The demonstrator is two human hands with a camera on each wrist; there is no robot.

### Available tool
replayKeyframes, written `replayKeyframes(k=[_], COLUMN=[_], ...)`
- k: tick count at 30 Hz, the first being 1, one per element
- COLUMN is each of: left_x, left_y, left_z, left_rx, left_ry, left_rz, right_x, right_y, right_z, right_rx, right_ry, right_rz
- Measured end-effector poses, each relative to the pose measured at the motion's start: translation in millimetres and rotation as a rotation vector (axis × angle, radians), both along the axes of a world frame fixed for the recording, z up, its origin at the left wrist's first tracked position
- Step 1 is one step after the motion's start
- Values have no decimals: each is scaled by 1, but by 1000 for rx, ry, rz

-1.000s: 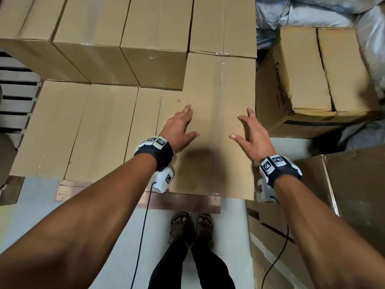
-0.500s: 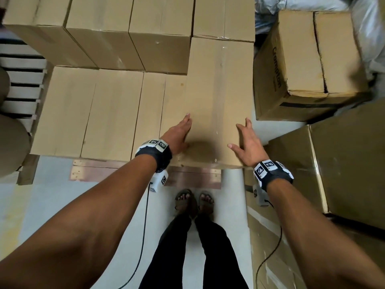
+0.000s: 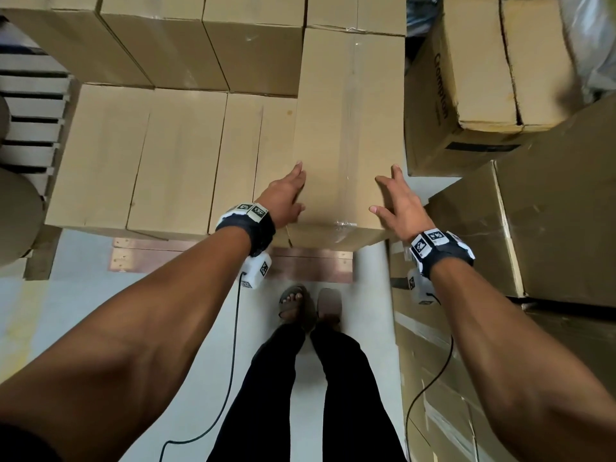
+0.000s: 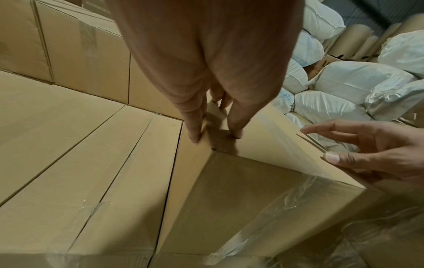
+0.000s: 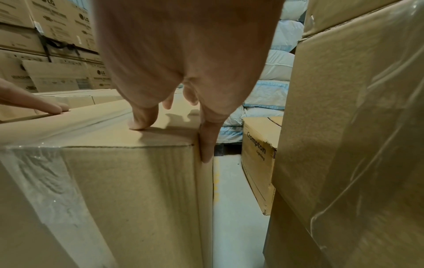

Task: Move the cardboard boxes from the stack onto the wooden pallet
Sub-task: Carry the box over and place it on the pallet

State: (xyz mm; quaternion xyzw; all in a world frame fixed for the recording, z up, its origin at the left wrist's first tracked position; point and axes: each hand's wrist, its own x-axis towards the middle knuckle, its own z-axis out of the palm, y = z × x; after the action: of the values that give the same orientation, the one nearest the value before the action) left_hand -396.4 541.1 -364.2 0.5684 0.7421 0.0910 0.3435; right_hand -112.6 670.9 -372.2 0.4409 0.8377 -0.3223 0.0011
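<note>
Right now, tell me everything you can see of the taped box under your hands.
The taped box is plain brown cardboard, long, lying flat, with clear tape along its top seam and down its near end. It sits higher than the lower boxes on its left. The left hand rests at its left edge; the right hand lies on the right edge, fingers down the side.

A warehouse: stacked cardboard boxes (image 3: 173,155), white sacks (image 4: 358,85) and a wooden pallet (image 3: 31,105).

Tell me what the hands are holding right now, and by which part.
Both hands are on the taped cardboard box, at its near end: left hand at the top left edge, right hand at the top right edge, one finger down the side. Fingers straight, not gripping.
</note>
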Motion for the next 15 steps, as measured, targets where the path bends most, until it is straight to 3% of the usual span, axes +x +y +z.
replayKeyframes(k=[7,15], left_x=[4,28], left_y=[-2,-20], left_z=[2,29], left_rx=[-3,-126], left_ry=[34,124], left_rz=[13,-23], right_x=[2,-5], right_y=[-1,-33], right_z=[1,13], right_rx=[-33,-14], right_ry=[6,-216], right_rz=[9,68])
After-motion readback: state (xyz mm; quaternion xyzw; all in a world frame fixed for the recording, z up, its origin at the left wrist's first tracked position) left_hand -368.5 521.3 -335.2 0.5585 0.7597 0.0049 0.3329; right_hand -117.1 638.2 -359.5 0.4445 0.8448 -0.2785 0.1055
